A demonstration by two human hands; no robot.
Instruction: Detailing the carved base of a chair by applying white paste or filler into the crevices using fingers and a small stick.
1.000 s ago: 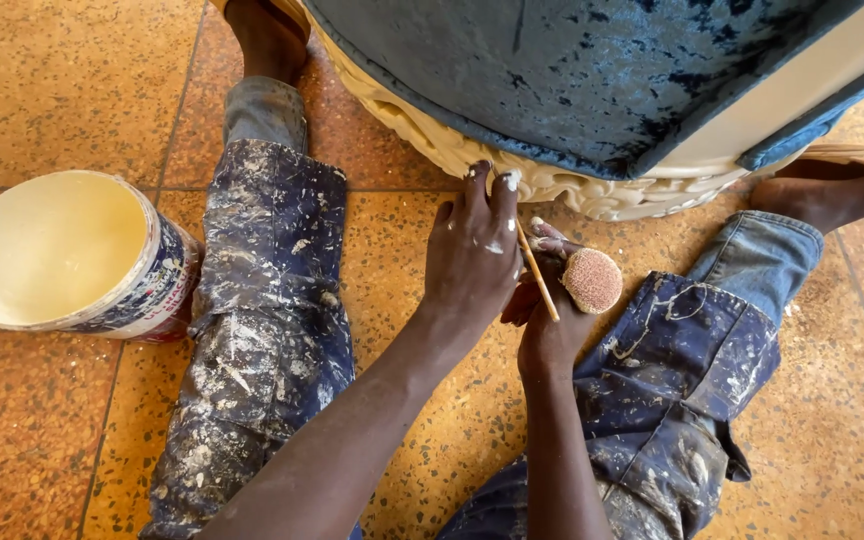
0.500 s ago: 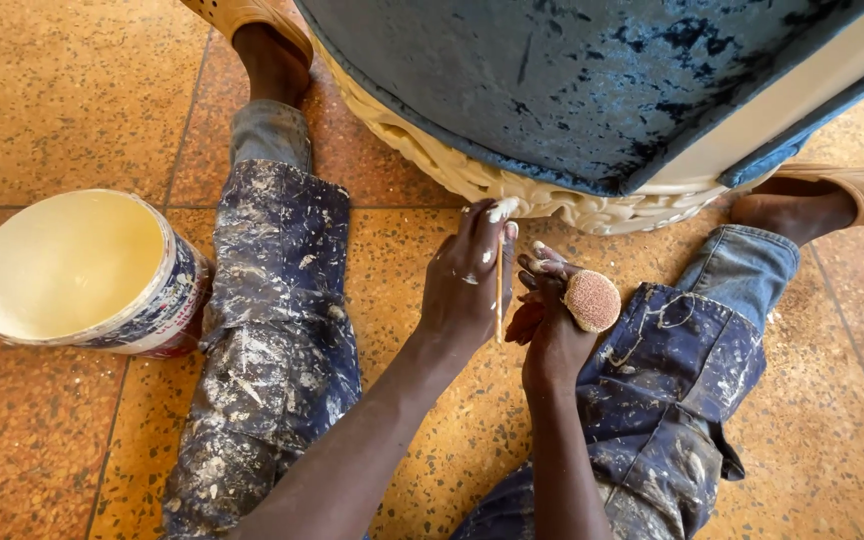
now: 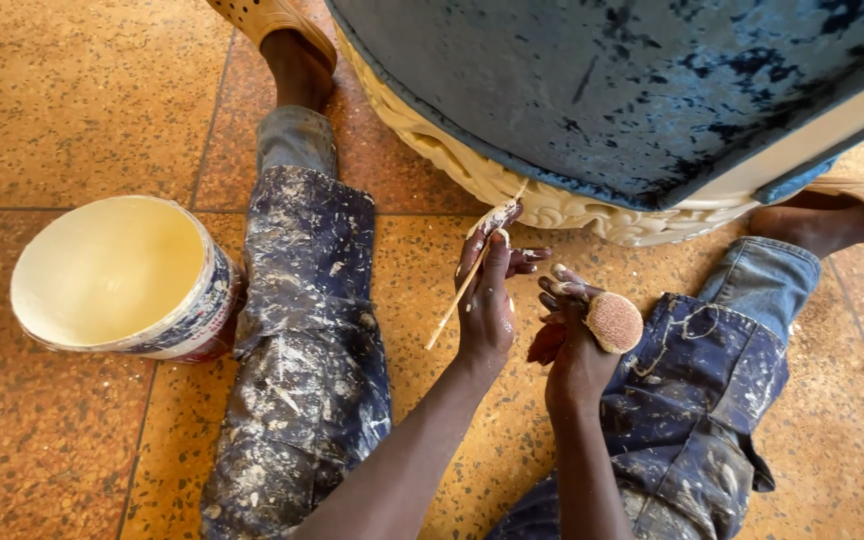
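Observation:
My left hand [image 3: 485, 305] grips a thin wooden-handled brush [image 3: 457, 300]. Its cream-loaded tip touches the carved cream rim [image 3: 552, 212] of a large round blue-painted object [image 3: 632, 90]. Just to the right, my right hand [image 3: 572, 355] holds a small round pinkish sponge pad [image 3: 614, 322] at its fingertips, paint on the fingers. Both hands are between my spread legs in paint-spattered jeans [image 3: 302, 350]. I sit on the floor.
A white bucket [image 3: 197, 320] with cream paint inside stands on the speckled orange tile floor [image 3: 72, 110], left of my left leg. My feet in tan sandals [image 3: 272, 18] flank the blue object, which fills the upper right.
My left hand has turned the brush from pointing down-right to handle down-left and brought the tip onto the carved rim. The right hand with the sponge stayed close by. The view shifted slightly.

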